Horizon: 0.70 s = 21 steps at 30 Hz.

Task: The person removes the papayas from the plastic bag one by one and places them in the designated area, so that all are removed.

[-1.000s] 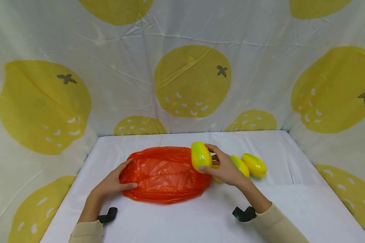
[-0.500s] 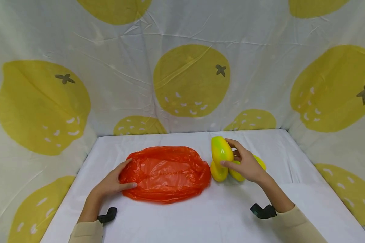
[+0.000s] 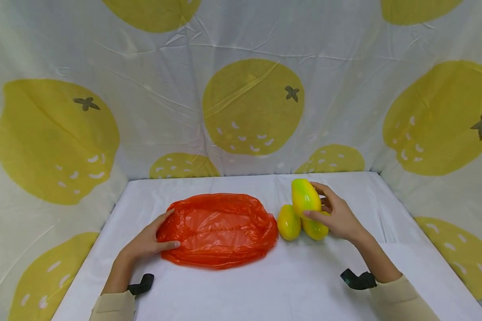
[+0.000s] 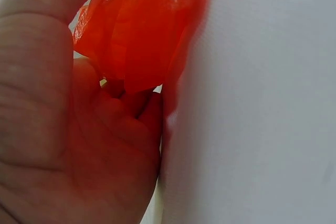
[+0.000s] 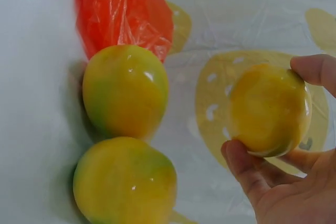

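A crumpled red plastic bag [image 3: 221, 227] lies on the white-covered table, left of centre. My left hand [image 3: 148, 238] holds its left end, thumb in front and fingers behind; the left wrist view has the bag [image 4: 142, 30] between thumb and fingers [image 4: 131, 108]. My right hand [image 3: 339, 218] grips a shiny yellow-green mango [image 3: 305, 198] above the table. In the right wrist view this mango [image 5: 268, 111] is pinched between fingertips and thumb. Two similar mangoes sit below it: one [image 3: 288, 224] close beside the bag's right end, the other [image 3: 315, 229] to its right.
White cloth covers the table [image 3: 241, 292], whose back edge meets an upright cloth printed with big lemons [image 3: 255, 107]. Similar printed cloth walls [image 3: 450, 120] stand on both sides. Each wrist wears a small black device [image 3: 358, 280].
My right hand has carried the mango rightward, from over the bag's right end to above the other mangoes. A farther right mango is now out of sight behind that hand. The left hand stays still.
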Tool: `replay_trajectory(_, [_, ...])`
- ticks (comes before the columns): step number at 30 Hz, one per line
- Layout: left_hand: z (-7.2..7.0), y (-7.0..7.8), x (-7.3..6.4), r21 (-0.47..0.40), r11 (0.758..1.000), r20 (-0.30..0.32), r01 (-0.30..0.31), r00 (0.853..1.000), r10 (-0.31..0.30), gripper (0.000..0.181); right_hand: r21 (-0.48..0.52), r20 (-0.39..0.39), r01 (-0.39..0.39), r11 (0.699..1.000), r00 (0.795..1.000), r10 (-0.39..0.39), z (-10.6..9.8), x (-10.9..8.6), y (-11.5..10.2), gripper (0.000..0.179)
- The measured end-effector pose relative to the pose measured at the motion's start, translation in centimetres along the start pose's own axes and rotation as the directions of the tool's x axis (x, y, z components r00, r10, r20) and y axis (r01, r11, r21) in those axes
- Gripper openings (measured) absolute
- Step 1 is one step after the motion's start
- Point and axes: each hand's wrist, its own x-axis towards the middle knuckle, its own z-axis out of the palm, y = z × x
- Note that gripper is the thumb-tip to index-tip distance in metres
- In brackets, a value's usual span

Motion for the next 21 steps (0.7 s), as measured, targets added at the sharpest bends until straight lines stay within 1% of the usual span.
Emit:
replay_trajectory(7, [0.0,-0.2,0.2,-0.002,1.000,-0.001,-0.004,1.000,0.004,0.110,-0.013,-0.024,-0.016,1.000,1.000,0.016,-1.5,-0.6,0.4,0.077])
replay_trajectory(17, [-0.1,-0.1,0.0,0.002,1.000,-0.004,-0.009,1.000,0.009,0.110,-0.026,-0.051,-0.056,0.998,0.997,0.055,-3.4,-1.5,1.0,0.079])
replay_trajectory(21, [0.0,-0.1,0.0,-0.001,1.000,-0.004,-0.010,1.000,0.010,0.109,-0.035,-0.058,-0.056,0.998,0.997,0.054,-4.0,-1.6,1.3,0.079])
